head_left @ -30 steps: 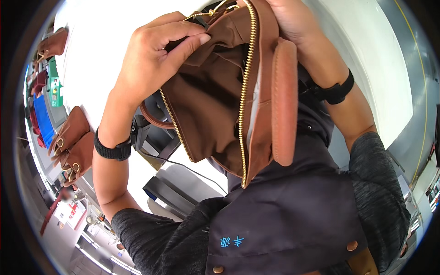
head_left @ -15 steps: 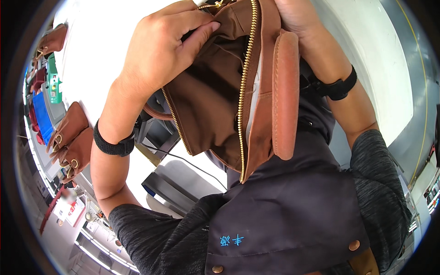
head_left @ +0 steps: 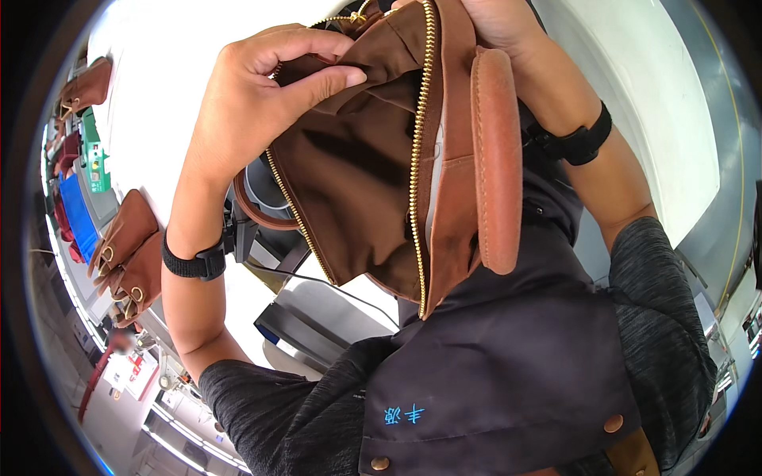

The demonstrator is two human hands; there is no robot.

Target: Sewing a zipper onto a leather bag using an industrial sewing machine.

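A brown leather handbag (head_left: 456, 190) is held up before me, its mouth spread wide. Dark brown lining (head_left: 349, 190) shows inside, between two rows of gold zip teeth (head_left: 417, 151). My left hand (head_left: 258, 99) grips the upper left part of the bag, thumb on the lining and fingers bent near the rim. At the upper right, my right hand (head_left: 504, 28) holds the outer side, its fingertips hidden behind the leather. A padded handle (head_left: 498, 166) hangs beside my right forearm. Another handle (head_left: 258, 202) curves out under my left wrist.
Several brown bags (head_left: 131, 246) lie at the left, by a blue item (head_left: 77, 208) and a green box (head_left: 95, 159). A white table (head_left: 151, 79) spreads behind my left arm. A black cable (head_left: 317, 279) runs below the bag.
My left hand has moved slightly down and left, its thumb and fingers now farther apart. The bag's mouth is a little wider. My right hand has shifted slightly left, still holding the side.
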